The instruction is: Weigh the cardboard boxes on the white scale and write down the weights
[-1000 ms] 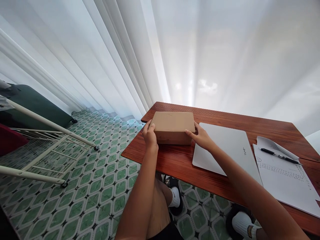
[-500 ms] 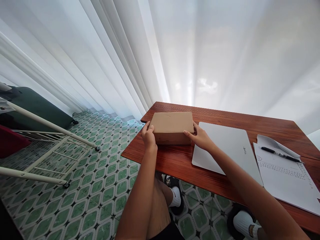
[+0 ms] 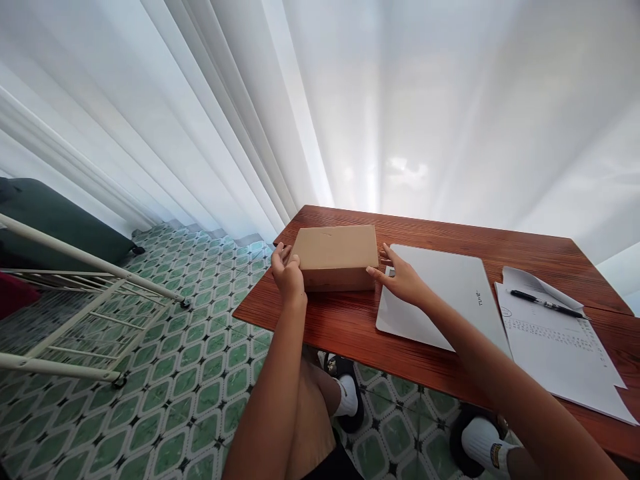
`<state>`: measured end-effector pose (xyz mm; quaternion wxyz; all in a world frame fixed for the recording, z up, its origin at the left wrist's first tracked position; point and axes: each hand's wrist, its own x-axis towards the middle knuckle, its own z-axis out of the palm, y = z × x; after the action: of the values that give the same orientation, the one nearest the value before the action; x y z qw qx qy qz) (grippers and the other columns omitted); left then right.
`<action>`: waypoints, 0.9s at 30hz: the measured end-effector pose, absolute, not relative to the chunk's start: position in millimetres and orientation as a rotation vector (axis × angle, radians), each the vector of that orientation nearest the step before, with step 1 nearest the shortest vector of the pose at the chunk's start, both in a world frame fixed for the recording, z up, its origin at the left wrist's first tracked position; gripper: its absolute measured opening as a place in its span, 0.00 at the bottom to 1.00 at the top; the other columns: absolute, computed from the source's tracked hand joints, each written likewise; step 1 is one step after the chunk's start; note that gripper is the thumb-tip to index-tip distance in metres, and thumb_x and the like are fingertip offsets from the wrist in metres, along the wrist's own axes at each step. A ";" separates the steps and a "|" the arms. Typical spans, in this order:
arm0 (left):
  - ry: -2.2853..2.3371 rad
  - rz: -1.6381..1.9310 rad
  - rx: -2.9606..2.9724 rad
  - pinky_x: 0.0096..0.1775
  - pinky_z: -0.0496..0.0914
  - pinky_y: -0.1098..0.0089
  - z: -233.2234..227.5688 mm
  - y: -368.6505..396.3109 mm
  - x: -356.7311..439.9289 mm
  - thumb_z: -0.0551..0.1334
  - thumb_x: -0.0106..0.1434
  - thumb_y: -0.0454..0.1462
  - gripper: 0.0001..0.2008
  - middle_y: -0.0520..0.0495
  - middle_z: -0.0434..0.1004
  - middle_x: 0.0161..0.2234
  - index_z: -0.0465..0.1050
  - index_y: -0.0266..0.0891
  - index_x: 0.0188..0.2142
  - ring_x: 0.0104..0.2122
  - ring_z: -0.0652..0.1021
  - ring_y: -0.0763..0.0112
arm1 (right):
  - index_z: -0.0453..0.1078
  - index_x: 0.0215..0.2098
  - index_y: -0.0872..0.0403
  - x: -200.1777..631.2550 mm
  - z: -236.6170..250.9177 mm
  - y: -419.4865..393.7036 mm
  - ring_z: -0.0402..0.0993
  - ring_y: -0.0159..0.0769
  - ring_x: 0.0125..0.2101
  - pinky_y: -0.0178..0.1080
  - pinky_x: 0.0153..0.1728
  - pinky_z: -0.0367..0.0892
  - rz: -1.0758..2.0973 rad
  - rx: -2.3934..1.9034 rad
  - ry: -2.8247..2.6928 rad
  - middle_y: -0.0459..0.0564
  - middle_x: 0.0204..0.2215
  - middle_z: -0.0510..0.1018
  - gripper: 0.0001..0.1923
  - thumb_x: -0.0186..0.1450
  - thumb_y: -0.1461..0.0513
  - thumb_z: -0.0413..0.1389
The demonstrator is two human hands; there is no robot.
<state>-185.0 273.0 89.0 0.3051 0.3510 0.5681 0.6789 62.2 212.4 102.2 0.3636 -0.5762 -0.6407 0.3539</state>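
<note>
Both hands at the closed box, nothing opened yet.
Left hand (image 3: 289,275) cups the cardboard box (image 3: 334,257) at its left end; right hand (image 3: 403,280), fingers spread, seems barely touching its right side. The box sits flat on the counter (image 3: 350,320) beside the laptop (image 3: 440,293), flaps shut.

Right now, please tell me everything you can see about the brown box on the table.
The box is plain brown cardboard, low and rectangular, closed, with no label or tape showing. It lies flat near the left back corner of the table. The left hand is against its left end. The right hand is at its right end, fingertips near the lower corner; contact is unclear. The laptop lies just to its right, apart from it.
</note>
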 end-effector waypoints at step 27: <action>0.724 1.762 3.040 0.45 0.65 0.59 70.9 176.7 -64.1 0.54 0.59 0.26 0.34 0.42 0.80 0.42 0.63 0.41 0.65 0.40 0.75 0.60 | 0.75 0.44 0.51 277.0 92.3 58.1 0.75 0.42 0.36 0.41 0.34 0.65 0.047 -1.958 -1.380 0.51 0.38 0.81 0.18 0.72 0.50 0.48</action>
<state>-64.1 176.7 70.9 -0.2212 0.8264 0.1968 0.4790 277.0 58.1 92.3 0.3643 -0.7611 -0.5364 0.0182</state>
